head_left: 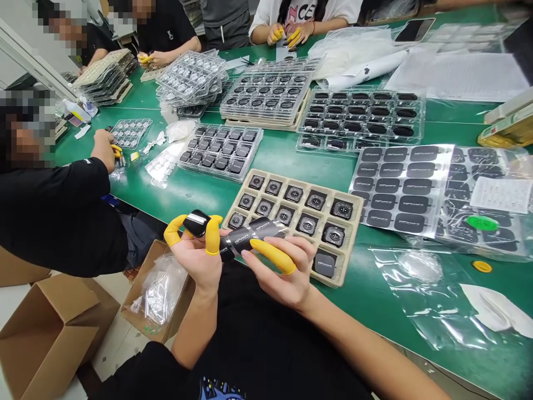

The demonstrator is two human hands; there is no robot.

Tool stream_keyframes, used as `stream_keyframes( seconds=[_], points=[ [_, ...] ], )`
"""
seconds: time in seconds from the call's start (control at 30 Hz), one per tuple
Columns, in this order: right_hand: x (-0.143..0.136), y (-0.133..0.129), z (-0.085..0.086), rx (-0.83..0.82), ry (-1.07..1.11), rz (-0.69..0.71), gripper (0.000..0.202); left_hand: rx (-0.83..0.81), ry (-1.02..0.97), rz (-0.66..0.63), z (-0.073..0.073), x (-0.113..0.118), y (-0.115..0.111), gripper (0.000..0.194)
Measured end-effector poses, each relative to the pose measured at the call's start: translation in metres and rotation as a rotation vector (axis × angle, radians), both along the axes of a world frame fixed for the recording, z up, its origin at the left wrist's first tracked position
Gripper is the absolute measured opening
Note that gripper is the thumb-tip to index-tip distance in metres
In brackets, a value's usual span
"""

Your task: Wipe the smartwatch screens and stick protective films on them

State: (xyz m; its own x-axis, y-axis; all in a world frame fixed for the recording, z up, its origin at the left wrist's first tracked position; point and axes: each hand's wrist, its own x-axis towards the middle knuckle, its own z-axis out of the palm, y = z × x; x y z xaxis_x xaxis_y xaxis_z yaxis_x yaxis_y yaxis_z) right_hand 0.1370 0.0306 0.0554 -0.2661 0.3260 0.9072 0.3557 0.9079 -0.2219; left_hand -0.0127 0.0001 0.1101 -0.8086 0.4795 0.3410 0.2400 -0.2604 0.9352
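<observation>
My left hand (197,250), in yellow finger cots, grips a smartwatch body (196,223) with its glossy black face turned up. Held in my right hand (283,264) is a curled sheet of black stickers (245,236) printed with white lettering; one yellow cot covers a finger lying along it. The sheet's left end comes close to my left hand, and whether they touch I cannot tell. Just behind both hands lies a beige tray (353,244) of several watch bodies, most showing their round sensor backs. One in its near corner, a watch with a lettered dark cover (325,264), looks different.
Flat sticker sheets (402,186) lie to the right, near a clear plastic bag (420,294) and a yellow finger cot (482,266). Clear trays (220,150) of parts stand farther back. Cardboard boxes (62,322) sit at lower left. Co-workers (54,211) work around the green table (291,147).
</observation>
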Motion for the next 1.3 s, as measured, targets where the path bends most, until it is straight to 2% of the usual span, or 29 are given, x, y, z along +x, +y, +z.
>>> stream_keyframes(
  seconds=[0.13,0.17,0.23,0.3,0.37,0.4,0.47,0.57,0.7,0.83,0.97,1.07,1.17,1.3],
  points=[
    [0.014,-0.009,0.017,-0.11,-0.126,0.122,0.034,0.017,-0.01,0.035,-0.003,-0.003,0.001,0.065],
    [0.019,-0.01,0.023,-0.136,-0.158,0.168,0.038,0.026,-0.004,0.036,-0.004,-0.004,0.001,0.065],
    [0.03,-0.012,0.034,-0.181,-0.201,0.236,0.057,0.059,0.017,0.035,-0.007,-0.004,0.001,0.065],
    [0.039,-0.011,0.043,-0.249,-0.216,0.259,0.068,0.103,0.033,0.025,-0.01,-0.003,0.001,0.065],
    [0.046,-0.006,0.049,-0.382,-0.197,0.242,0.056,0.14,0.046,-0.01,-0.013,-0.002,0.002,0.065],
    [0.049,-0.002,0.05,-0.466,-0.183,0.227,0.052,0.157,0.057,-0.035,-0.015,0.0,0.002,0.065],
    [0.052,0.006,0.049,-0.65,-0.178,0.222,0.059,0.19,0.095,-0.079,-0.016,0.002,0.001,0.066],
    [0.053,0.016,0.043,-0.907,-0.253,0.308,0.065,0.225,0.15,-0.103,-0.017,0.004,-0.002,0.065],
    [0.05,0.02,0.035,-1.125,-0.186,0.396,0.037,0.187,0.163,-0.154,-0.018,0.003,-0.007,0.064],
    [0.046,0.015,0.032,-1.131,-0.022,0.388,0.018,0.095,0.144,-0.162,-0.02,0.0,-0.012,0.063],
    [0.044,0.013,0.031,-1.057,0.018,0.343,0.01,0.032,0.13,-0.161,-0.022,-0.001,-0.013,0.064],
    [0.045,0.014,0.03,-1.025,0.033,0.362,0.005,0.003,0.103,-0.156,-0.024,-0.002,-0.014,0.066],
    [0.045,0.015,0.031,-1.033,0.035,0.393,0.003,-0.019,0.114,-0.117,-0.029,-0.003,-0.013,0.068],
    [0.045,0.014,0.032,-1.096,0.03,0.427,0.012,-0.023,0.195,-0.029,-0.036,-0.005,-0.01,0.069]
  ],
)
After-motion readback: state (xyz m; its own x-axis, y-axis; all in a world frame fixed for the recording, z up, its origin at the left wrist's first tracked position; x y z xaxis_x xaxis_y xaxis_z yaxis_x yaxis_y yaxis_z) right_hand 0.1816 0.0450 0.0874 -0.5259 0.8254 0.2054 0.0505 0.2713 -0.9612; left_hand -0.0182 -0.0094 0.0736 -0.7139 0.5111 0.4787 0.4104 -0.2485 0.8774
